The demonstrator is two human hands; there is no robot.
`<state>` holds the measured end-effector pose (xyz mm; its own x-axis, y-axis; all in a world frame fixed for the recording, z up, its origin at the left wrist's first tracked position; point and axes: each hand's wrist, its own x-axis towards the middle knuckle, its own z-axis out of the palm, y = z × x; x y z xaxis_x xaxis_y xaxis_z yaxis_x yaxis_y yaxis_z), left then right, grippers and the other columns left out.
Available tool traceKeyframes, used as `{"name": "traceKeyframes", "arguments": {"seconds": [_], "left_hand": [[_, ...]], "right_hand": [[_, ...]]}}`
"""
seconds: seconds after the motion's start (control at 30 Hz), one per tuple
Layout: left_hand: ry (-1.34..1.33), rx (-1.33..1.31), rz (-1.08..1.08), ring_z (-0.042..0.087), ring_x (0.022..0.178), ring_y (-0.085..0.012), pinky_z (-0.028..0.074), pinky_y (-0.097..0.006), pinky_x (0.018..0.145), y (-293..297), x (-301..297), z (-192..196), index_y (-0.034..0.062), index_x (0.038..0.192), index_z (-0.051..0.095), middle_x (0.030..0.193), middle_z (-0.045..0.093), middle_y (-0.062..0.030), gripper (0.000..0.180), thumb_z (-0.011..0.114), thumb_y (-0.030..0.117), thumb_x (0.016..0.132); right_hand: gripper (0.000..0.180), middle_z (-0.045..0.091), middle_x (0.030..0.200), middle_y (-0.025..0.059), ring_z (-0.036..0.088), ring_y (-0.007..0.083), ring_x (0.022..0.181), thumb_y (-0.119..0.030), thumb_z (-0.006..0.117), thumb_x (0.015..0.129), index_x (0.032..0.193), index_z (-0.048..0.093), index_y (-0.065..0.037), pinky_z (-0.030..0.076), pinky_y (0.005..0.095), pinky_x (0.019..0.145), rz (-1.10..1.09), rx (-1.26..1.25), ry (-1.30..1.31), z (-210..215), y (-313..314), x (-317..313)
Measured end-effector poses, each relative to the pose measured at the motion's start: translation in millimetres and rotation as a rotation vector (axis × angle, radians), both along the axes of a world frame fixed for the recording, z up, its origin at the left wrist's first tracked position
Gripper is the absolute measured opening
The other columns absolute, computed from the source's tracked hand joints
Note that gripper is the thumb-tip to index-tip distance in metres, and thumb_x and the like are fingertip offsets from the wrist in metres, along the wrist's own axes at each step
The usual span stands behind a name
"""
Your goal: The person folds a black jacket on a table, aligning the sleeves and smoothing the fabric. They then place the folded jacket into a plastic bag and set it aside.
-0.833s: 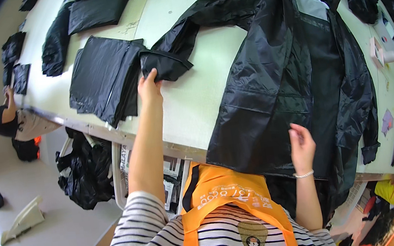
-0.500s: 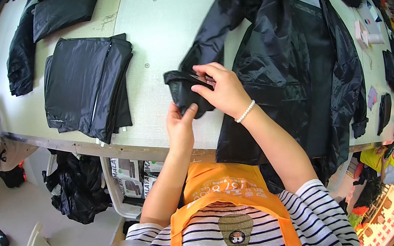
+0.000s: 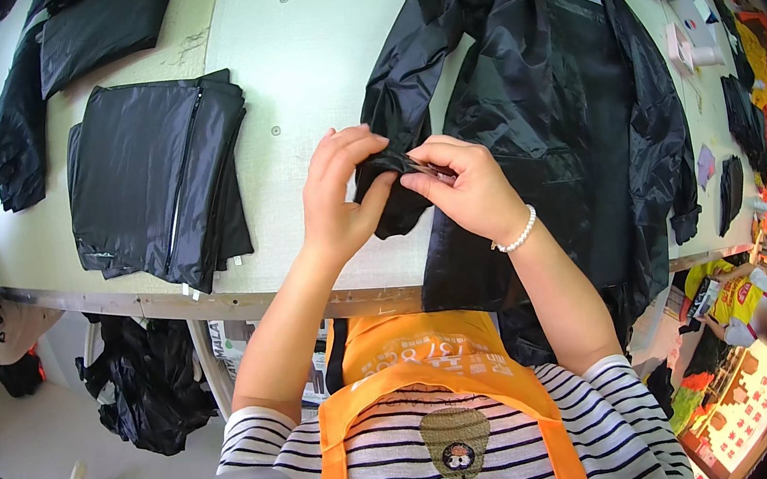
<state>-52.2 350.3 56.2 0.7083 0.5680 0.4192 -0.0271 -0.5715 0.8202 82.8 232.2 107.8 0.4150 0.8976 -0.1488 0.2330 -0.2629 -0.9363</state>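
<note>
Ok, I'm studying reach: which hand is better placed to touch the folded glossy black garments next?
Probably the left hand: it is nearer the folded garments, with the right hand farther off. The left grips the glossy black jacket sleeve, so it must let go first.

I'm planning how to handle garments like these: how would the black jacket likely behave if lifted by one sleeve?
The black jacket would probably hang floppy, since its sleeve bends and creases freely. Its glossy sheen suggests it may feel slippery. The fabric looks thin, so it's likely light for its size.
</note>
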Motion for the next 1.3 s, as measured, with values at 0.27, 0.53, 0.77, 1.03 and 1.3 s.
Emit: {"name": "traceKeyframes", "arguments": {"seconds": [0.27, 0.53, 0.77, 1.03, 1.3], "left_hand": [[-0.144, -0.333, 0.03, 0.062, 0.085, -0.0197, 0.048, -0.029, 0.078, -10, 9, 9, 0.0014, 0.086, 0.06, 0.088, 0.063, -0.0082, 0.025, 0.066, -0.01, 0.065], [-0.15, -0.184, 0.012, 0.061, 0.083, -0.0208, 0.048, -0.029, 0.077, -15, 19, 30, 0.001, 0.083, 0.057, 0.087, 0.062, -0.0088, 0.028, 0.065, -0.015, 0.061], [-0.21, -0.151, 0.005, 0.061, 0.082, -0.0205, 0.048, -0.029, 0.077, -21, 24, 36, 0.0004, 0.08, 0.057, 0.084, 0.062, -0.0094, 0.027, 0.064, -0.016, 0.06], [-0.208, -0.136, 0.001, 0.061, 0.083, -0.0199, 0.047, -0.028, 0.077, -22, 21, 41, 0.0001, 0.08, 0.058, 0.085, 0.063, -0.0091, 0.025, 0.063, -0.016, 0.062], [0.006, -0.446, -0.116, 0.058, 0.071, -0.0112, 0.046, -0.025, 0.07, -15, 27, 52, -0.0004, 0.079, 0.067, 0.075, 0.066, -0.0048, 0.01, 0.071, 0.002, 0.07]], "right_hand": [[0.034, 0.055, 0.092, 0.0044, 0.054, 0.0086, 0.077, -0.015, 0.066, 0.088, 0.114, 0.049, -0.003, 0.046, 0.0216, 0.073, -0.134, 0.041, 0.119, 18, -27, 2], [0.018, 0.056, 0.087, 0.0083, 0.063, 0.0197, 0.074, -0.013, 0.067, 0.085, 0.093, 0.054, -0.002, 0.051, 0.027, 0.064, -0.124, 0.094, -0.289, 38, -31, -2], [0.012, 0.052, 0.087, 0.0027, 0.052, 0.0058, 0.072, -0.002, 0.063, 0.087, 0.095, 0.055, 0.001, 0.044, 0.0188, 0.064, -0.135, 0.117, -0.171, 38, -32, -3], [0.012, 0.054, 0.081, 0.0025, 0.054, 0.0072, 0.068, -0.006, 0.065, 0.086, 0.093, 0.057, -0.001, 0.044, 0.0195, 0.062, -0.145, 0.135, -0.093, 37, -33, 2], [0.026, 0.059, 0.085, 0.004, 0.052, 0.0084, 0.065, -0.002, 0.075, 0.076, 0.097, 0.06, -0.003, 0.042, 0.0185, 0.056, -0.206, 0.292, -0.283, 29, -35, 0]]}}
